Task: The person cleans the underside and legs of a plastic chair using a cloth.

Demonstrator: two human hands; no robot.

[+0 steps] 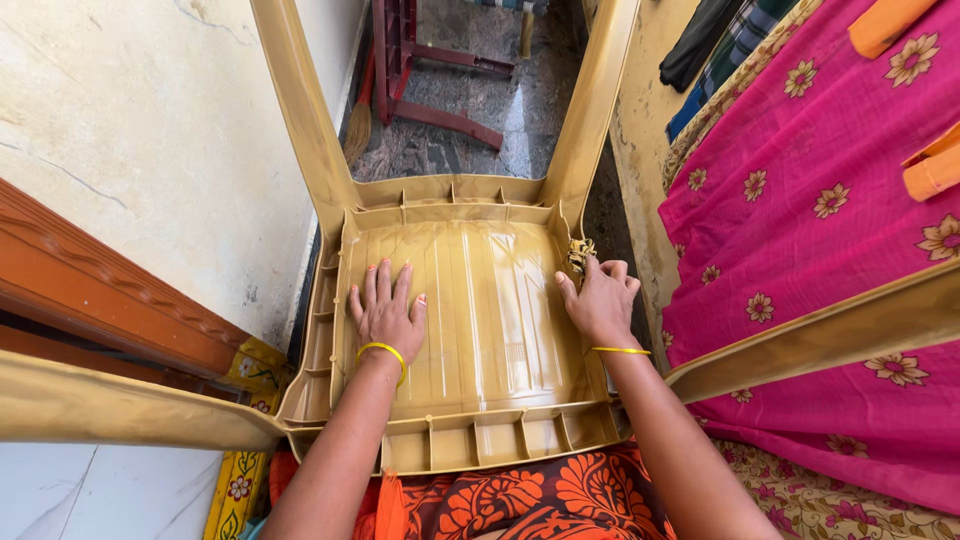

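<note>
An orange-and-black patterned garment (520, 500) is seen nearest the camera, at 6 o'clock, with both forearms reaching out over it. An upturned tan plastic chair (480, 300) is laid across the lap, its wet-looking ribbed underside facing up and its legs running off toward 11, 1, 3 and 8 o'clock.

The left hand (387, 315) is pressed flat on the underside at about 9 o'clock of the seat panel, fingers spread wide, nothing held. The right hand (600, 300) is placed at 3 o'clock on the panel's edge, fingers closed narrowly around a small dark-and-yellow scrubbing pad (579, 256), which is touching the corner where the leg meets the seat. A yellow bangle (383, 350) is worn on each wrist.

Judged from this, the corner rib is being scrubbed. The step is done well if the chair is kept steady by the flat left palm, and the pad is worked into the rib pockets rather than across their tops, since dirt is likely lodged there.

A pink flowered cloth (820, 200) hangs at 2 o'clock; a broom (358, 120) leans at 11 o'clock beside a plastered wall (150, 120).
</note>
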